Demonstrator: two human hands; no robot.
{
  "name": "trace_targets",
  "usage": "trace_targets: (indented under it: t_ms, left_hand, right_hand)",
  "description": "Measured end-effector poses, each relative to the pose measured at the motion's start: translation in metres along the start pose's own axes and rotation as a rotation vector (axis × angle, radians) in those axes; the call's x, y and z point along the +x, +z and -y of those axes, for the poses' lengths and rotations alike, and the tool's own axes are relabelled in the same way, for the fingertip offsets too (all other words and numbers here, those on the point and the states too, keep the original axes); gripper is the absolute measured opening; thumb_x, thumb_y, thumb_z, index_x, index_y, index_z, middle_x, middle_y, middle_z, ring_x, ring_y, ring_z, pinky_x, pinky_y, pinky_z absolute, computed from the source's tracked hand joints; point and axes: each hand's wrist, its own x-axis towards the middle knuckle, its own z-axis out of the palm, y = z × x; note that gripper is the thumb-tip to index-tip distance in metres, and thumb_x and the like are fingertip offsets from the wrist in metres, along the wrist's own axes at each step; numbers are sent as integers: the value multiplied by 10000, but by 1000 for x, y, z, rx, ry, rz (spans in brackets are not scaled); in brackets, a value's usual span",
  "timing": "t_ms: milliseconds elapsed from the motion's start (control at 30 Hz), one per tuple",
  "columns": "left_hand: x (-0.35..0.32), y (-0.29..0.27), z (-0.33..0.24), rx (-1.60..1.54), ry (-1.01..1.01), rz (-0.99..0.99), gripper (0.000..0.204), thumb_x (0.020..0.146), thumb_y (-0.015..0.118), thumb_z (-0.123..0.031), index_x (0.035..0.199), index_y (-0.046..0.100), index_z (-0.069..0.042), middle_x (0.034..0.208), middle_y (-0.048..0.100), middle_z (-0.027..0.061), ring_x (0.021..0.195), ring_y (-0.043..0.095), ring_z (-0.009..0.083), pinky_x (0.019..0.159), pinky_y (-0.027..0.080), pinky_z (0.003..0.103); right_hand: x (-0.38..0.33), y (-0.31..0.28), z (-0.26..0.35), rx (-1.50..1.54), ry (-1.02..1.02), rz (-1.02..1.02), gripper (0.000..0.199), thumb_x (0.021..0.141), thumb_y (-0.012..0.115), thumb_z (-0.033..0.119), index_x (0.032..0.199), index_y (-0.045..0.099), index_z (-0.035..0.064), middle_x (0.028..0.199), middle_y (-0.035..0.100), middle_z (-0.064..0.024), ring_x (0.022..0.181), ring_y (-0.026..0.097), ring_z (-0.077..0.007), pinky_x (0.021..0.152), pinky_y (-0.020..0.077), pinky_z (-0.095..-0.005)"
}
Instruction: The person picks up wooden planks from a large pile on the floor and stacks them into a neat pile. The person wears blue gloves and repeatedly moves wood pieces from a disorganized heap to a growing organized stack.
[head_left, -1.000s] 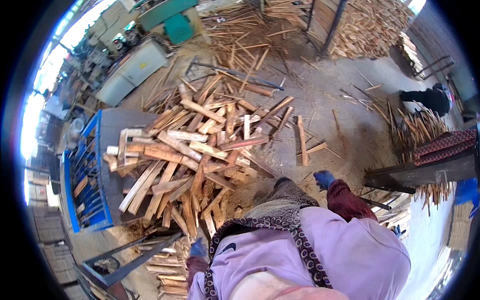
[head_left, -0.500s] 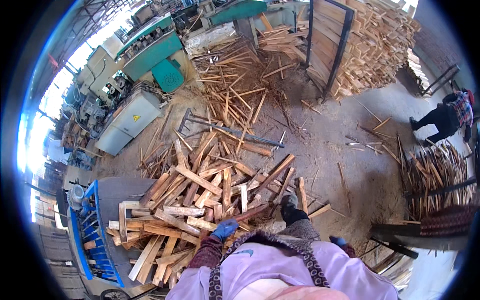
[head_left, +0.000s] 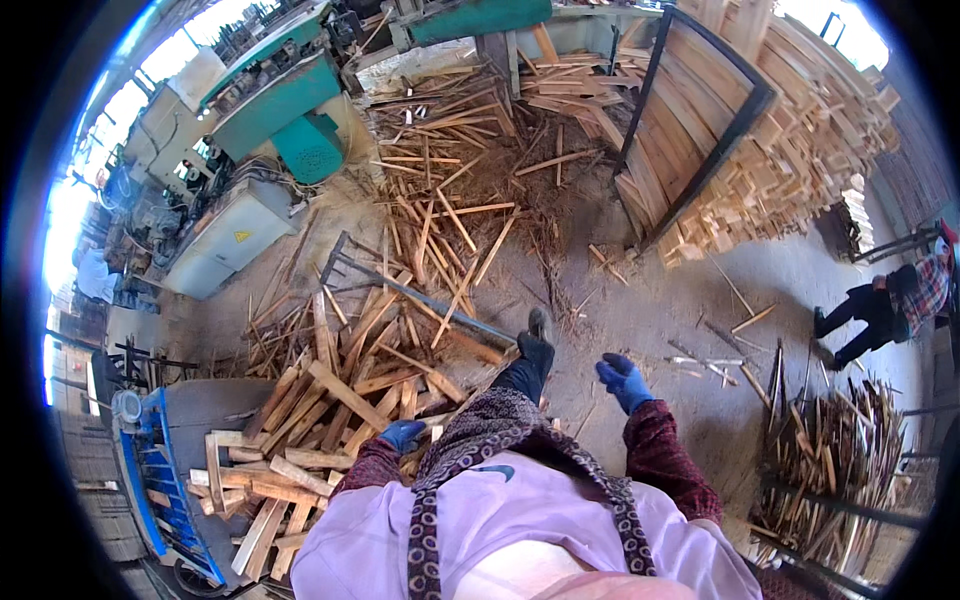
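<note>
Head view: both gloved hands (head_left: 624, 381) seemingly empty.

dirt floor (head_left: 680, 330) | scattered wood slats (head_left: 360, 370) | stick bundle (head_left: 830, 450)

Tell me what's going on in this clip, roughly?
A person in blue work gloves walks across a wood yard, one foot stepping forward onto the dirt floor. The left hand hangs beside a heap of short wooden slats; the right hand is out in the air, open and empty. Whether the left holds anything is unclear. A blue metal cart stands to the left, stacked planks ahead, and another person bends over at the far right.
</note>
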Motion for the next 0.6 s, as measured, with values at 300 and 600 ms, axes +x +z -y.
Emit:
trace_targets:
  t_ms: [300,600]
  left_hand:
    - [398,-187,-268,729,218,-89,386,917,601,-344,1193,681,-87,1117,707,140,1006,683,303,810,548,444]
    - [680,-324,-723,-709,77,-139,500,960,694,-247,1406,562,-65,1216,667,34,1032,643,160,897,533,319]
  right_hand:
    - [323,-104,30,155,584,-169,388,919,709,433,1092,665,88,867,653,-41,696,613,-195,546,461,-350]
    - [641,-206,197,-209,660,79,477,894,710,499,1123,663,83,934,666,-62,709,622,-217,572,494,-388]
